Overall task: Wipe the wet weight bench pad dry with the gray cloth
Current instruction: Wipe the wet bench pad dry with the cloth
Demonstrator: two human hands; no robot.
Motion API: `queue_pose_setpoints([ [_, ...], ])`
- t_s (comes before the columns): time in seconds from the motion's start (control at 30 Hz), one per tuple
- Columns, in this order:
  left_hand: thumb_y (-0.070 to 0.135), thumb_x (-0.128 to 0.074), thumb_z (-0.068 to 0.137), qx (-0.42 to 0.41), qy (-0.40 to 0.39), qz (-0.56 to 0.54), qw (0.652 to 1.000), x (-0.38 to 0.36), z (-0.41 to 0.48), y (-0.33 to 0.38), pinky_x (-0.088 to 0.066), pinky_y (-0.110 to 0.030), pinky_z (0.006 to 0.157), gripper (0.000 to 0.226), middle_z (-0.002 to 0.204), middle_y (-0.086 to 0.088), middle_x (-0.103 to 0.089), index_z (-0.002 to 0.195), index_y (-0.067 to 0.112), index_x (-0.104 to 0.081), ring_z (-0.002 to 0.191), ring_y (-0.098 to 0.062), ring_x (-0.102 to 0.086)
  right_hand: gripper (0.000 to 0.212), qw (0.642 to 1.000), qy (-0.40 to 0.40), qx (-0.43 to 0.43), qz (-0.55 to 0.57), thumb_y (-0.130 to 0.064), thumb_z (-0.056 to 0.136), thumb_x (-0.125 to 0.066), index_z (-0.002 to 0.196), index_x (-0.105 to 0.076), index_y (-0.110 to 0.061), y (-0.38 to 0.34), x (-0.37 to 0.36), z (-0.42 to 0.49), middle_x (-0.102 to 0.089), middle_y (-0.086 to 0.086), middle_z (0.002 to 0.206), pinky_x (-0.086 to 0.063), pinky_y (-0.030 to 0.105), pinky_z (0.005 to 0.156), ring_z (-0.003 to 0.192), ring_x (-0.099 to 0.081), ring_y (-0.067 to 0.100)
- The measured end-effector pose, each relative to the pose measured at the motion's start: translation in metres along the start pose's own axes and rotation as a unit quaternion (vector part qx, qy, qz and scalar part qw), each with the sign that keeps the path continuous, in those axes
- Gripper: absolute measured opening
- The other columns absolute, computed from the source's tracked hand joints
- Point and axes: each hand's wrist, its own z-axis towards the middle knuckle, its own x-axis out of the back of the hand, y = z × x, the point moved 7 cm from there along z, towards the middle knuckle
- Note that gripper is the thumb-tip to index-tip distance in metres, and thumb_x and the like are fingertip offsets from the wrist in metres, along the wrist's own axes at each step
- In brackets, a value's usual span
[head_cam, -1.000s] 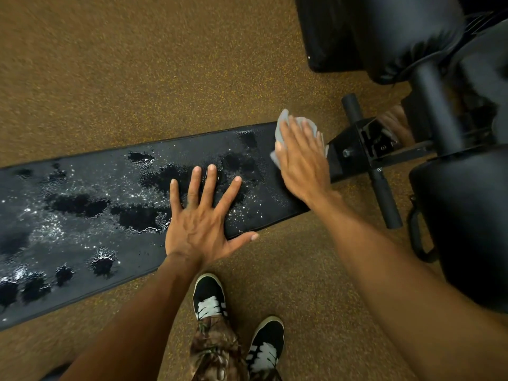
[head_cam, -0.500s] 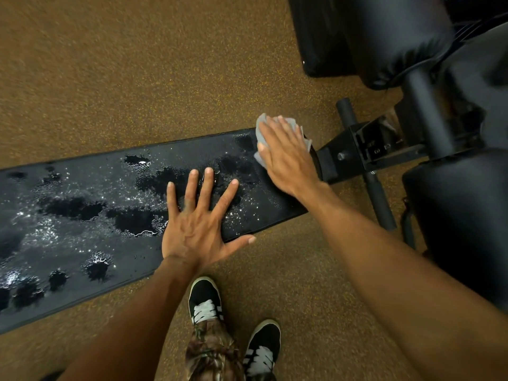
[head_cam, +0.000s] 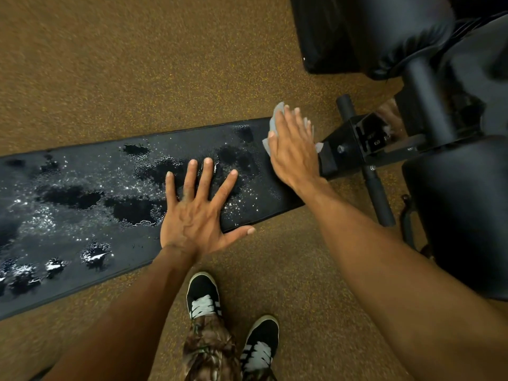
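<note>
Pressing the gray cloth flat under my straight-fingered right hand at the right end of the bench pad, I am bracing my left hand, splayed wide, on puddles; it could slip.

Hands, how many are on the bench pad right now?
2. The left hand lies flat, fingers spread, on the wet bench pad by its near edge. The right hand presses the gray cloth at the pad's right end.

no readable text, labels or numbers
</note>
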Motion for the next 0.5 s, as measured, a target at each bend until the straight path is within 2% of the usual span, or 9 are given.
queue_pose_setpoints([
  [0.1, 0.101, -0.02, 0.072, 0.0, 0.004, -0.002, 1.0, 0.0, 0.0, -0.001, -0.006, -0.071, 0.117, 0.113, 0.169, -0.017, -0.005, 0.162, 0.034, -0.009, 0.155, -0.04, -0.001, 0.057, 0.995, -0.033, 0.089, -0.007, -0.033, 0.106, -0.02, 0.158, -0.019, -0.009, -0.008, -0.007, -0.056, -0.012, 0.011, 0.166, -0.008, 0.051, 0.124, 0.154, -0.006, 0.025],
  [0.17, 0.101, -0.02, 0.073, 0.0, 0.002, -0.001, 1.0, 0.0, -0.001, -0.001, -0.006, -0.071, 0.117, 0.113, 0.169, -0.017, -0.004, 0.162, 0.033, -0.01, 0.155, -0.04, -0.001, 0.057, 0.992, -0.063, 0.103, -0.027, -0.036, 0.107, -0.017, 0.159, -0.014, -0.012, 0.0, -0.013, -0.094, -0.006, 0.007, 0.167, -0.006, 0.049, 0.125, 0.155, -0.001, 0.022],
  [0.27, 0.101, -0.018, 0.073, 0.0, -0.003, 0.002, 1.0, -0.001, 0.0, -0.001, -0.005, -0.071, 0.117, 0.113, 0.169, -0.017, -0.003, 0.162, 0.033, -0.008, 0.155, -0.04, 0.001, 0.058, 0.997, -0.05, 0.048, -0.032, -0.037, 0.107, -0.016, 0.158, -0.012, -0.01, 0.02, -0.007, -0.094, -0.006, 0.01, 0.167, -0.005, 0.045, 0.125, 0.154, 0.0, 0.024],
  [0.4, 0.1, -0.017, 0.073, -0.002, -0.004, 0.002, 1.0, -0.002, 0.0, -0.001, -0.005, -0.071, 0.117, 0.112, 0.169, -0.018, -0.004, 0.162, 0.033, -0.009, 0.155, -0.041, 0.0, 0.055, 0.999, 0.008, -0.048, 0.016, -0.03, 0.109, -0.021, 0.157, -0.015, -0.005, 0.017, 0.004, -0.026, -0.012, 0.016, 0.166, -0.008, 0.049, 0.125, 0.154, -0.006, 0.031],
  [0.5, 0.101, -0.016, 0.073, 0.0, -0.008, 0.002, 1.0, -0.001, 0.0, -0.001, -0.006, -0.071, 0.117, 0.112, 0.169, -0.017, -0.003, 0.162, 0.034, -0.008, 0.155, -0.041, 0.0, 0.053, 0.999, 0.018, -0.032, 0.033, -0.027, 0.109, -0.023, 0.156, -0.019, -0.004, -0.011, -0.002, 0.003, -0.017, 0.015, 0.165, -0.004, 0.044, 0.125, 0.154, -0.008, 0.029],
])
